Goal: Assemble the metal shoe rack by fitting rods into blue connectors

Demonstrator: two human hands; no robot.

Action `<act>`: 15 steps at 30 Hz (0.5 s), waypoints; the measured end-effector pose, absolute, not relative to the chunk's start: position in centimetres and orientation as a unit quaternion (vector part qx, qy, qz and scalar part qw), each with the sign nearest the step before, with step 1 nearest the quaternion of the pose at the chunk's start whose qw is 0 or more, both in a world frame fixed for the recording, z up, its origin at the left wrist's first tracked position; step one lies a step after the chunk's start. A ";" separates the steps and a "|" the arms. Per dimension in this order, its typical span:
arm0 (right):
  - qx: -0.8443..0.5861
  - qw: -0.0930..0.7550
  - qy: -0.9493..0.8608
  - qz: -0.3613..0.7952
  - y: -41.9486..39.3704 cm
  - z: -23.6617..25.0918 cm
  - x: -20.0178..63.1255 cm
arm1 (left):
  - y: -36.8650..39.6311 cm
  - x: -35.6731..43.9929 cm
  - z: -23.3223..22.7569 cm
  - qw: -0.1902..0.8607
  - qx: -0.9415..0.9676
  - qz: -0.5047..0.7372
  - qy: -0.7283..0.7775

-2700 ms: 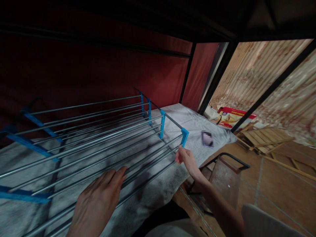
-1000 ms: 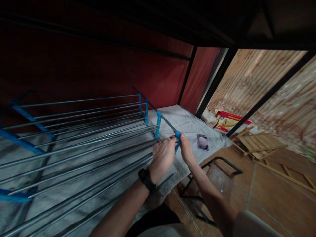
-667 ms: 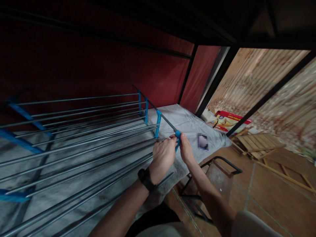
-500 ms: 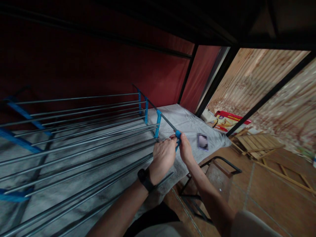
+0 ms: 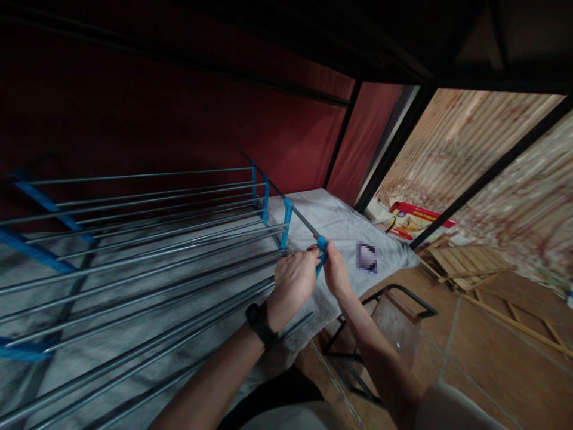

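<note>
Both hands unmoved on connector

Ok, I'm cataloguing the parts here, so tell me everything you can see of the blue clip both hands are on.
The blue clip looks like bright plastic, the nearest of a row of like clips on a dark end rod of the metal rack. It stands roughly upright, mostly hidden. The left hand closes over its lower part and the rail ends there; the right hand pinches it from the other side. The rack lies on a grey towel.
</note>
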State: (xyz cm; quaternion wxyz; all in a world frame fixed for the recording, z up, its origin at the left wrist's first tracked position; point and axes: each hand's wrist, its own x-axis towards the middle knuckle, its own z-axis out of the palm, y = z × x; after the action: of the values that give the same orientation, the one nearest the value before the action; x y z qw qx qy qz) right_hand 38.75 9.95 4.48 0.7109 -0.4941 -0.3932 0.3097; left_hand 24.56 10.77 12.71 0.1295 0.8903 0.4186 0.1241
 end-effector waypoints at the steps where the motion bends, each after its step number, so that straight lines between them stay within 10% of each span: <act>1: -0.494 0.717 -0.385 0.307 10.0 4.3 38.8 | 10.8 24.6 12.8 0.131 0.890 0.125 0.420; 15: -0.498 0.722 -0.366 0.310 10.3 3.6 39.0 | 10.7 24.6 12.9 0.116 0.891 0.130 0.419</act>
State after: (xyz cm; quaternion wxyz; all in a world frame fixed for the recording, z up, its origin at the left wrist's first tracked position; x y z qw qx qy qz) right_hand 38.95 10.29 3.56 0.7220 -0.4984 -0.3662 0.3101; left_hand 24.59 10.70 12.91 0.1159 0.8913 0.4188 0.1295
